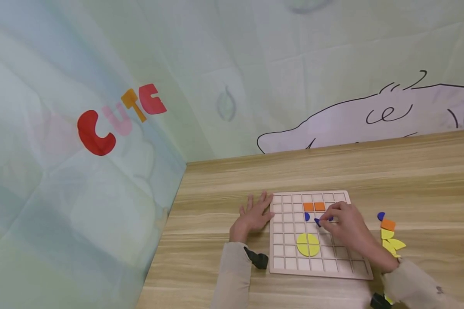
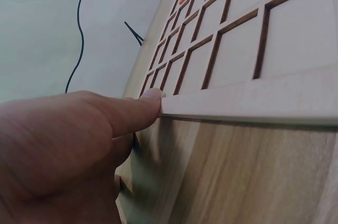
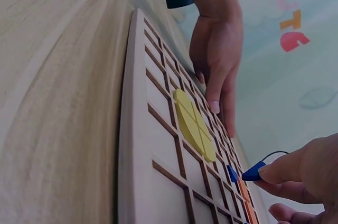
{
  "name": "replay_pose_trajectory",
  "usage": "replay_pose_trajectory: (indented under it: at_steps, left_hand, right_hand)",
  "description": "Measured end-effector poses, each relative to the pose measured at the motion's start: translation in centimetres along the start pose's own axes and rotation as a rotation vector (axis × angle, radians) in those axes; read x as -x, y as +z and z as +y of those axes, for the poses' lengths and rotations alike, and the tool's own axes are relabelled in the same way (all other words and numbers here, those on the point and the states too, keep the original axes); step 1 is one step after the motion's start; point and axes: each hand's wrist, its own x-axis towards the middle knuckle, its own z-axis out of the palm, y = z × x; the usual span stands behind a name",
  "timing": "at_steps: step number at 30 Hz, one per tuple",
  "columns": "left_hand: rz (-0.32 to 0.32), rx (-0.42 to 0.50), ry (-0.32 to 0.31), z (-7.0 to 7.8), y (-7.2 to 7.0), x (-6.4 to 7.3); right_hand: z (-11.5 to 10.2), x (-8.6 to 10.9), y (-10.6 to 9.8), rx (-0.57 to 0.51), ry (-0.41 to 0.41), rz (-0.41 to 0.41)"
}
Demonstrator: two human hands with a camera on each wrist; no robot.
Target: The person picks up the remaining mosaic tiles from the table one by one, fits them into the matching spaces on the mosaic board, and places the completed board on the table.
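A pale wooden grid board (image 1: 288, 238) lies on the table. My left hand (image 1: 254, 216) rests at its left side with fingers spread, the thumb touching the board's edge. Over the upper middle squares, my right hand (image 1: 348, 225) pinches a small blue tile (image 3: 253, 171) between thumb and fingertips; its full shape is partly hidden. Two orange squares (image 1: 314, 207) sit side by side in the grid. Below them is a blue half-round tile (image 1: 307, 216), and another blue tile (image 1: 330, 219) shows partly behind the right hand. Four-part yellow quarter tiles (image 1: 302, 250) form a circle lower down.
Right of the board lie a loose blue tile (image 1: 381, 216), an orange square (image 1: 388, 225) and several yellow tiles (image 1: 397, 244), some beside the right forearm. Printed cloth walls (image 1: 232, 64) stand behind and left of the wood-grain table (image 1: 209, 193).
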Motion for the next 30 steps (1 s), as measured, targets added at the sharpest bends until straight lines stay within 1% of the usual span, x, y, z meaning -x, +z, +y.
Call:
replay_pose_trajectory:
  at_steps: [6, 13, 23, 30]
  left_hand:
    - [0.000, 0.005, 0.000, -0.1, 0.0, 0.0]
    - [0.004, -0.007, 0.000, 0.0, 0.0, -0.1]
    - [0.008, -0.022, 0.004, 0.0, -0.1, -0.1]
    - [0.003, -0.011, 0.002, -0.1, 0.1, -0.2]
  right_hand:
    - [-0.9, 0.1, 0.8, 0.030, 0.011, -0.012]
    - [-0.9, 0.0, 1.4, 0.077, 0.003, -0.021]
    - [-1.1, 0.0, 1.6, 0.145, 0.016, 0.004]
    - [-0.9, 0.2, 1.8, 0.163, -0.016, 0.013]
